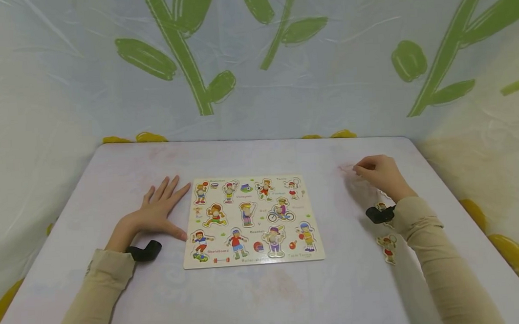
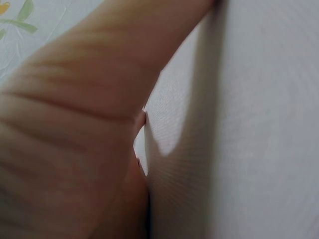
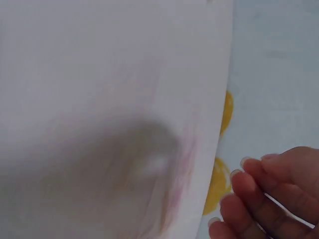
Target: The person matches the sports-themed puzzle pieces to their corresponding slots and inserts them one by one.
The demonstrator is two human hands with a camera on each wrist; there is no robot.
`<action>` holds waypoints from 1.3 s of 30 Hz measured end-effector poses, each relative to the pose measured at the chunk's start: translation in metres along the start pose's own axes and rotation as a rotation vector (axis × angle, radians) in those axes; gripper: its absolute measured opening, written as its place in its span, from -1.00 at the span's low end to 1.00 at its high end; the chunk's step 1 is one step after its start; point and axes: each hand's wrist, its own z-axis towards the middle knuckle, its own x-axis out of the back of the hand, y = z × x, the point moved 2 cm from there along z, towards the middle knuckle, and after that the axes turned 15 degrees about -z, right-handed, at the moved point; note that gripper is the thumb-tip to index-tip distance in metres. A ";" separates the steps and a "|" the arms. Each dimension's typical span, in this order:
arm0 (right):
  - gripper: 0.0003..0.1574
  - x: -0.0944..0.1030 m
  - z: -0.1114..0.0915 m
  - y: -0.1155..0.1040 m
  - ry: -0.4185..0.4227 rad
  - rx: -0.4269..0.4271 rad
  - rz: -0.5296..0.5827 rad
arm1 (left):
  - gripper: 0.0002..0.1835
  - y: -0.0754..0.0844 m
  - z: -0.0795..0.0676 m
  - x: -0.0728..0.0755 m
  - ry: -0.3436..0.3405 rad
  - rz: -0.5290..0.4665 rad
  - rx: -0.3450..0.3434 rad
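A wooden puzzle board (image 1: 253, 265) printed with sports figures lies flat on the table. My left hand (image 1: 161, 211) rests at its left side, fingers spread, the thumb tip at the board's edge. In the left wrist view, the left palm and thumb (image 2: 75, 99) fill much of the picture. My right hand (image 1: 381, 172) is raised over the table right of the board. Its thumb and fingertips come together, and no thing shows between them in the right wrist view, where the fingers (image 3: 249, 194) are curled. Nearest to me on that side lies a puzzle piece (image 1: 388, 248) with a racket figure.
More puzzle pieces (image 1: 381, 206) lie partly hidden under the right wrist and its black camera (image 1: 380, 215). Another black wrist camera (image 1: 146, 251) sits at the left cuff. A leaf-patterned sheet (image 1: 256, 93) hangs behind the table's back edge. Faint pink stains mark the tabletop (image 1: 275, 298).
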 end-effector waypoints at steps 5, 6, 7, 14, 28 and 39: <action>-0.63 0.003 -0.009 0.025 0.004 -0.034 -0.021 | 0.49 0.002 0.000 0.000 0.006 -0.006 -0.013; -0.62 0.003 -0.011 0.030 -0.004 -0.046 -0.025 | 0.49 0.003 0.000 0.000 0.008 -0.009 -0.017; -0.61 0.004 -0.012 0.034 -0.016 -0.060 -0.026 | 0.48 0.003 0.000 0.000 0.008 -0.007 -0.018; -0.63 0.011 -0.022 0.059 -0.130 -0.091 -0.093 | 0.47 0.004 -0.001 0.000 0.010 -0.012 -0.024; -0.75 0.011 -0.032 0.079 -0.276 -0.131 -0.092 | 0.50 -0.002 -0.001 -0.002 0.011 -0.013 -0.021; -0.74 0.011 -0.032 0.082 -0.276 -0.176 -0.084 | 0.48 -0.001 0.000 -0.002 0.025 -0.015 -0.041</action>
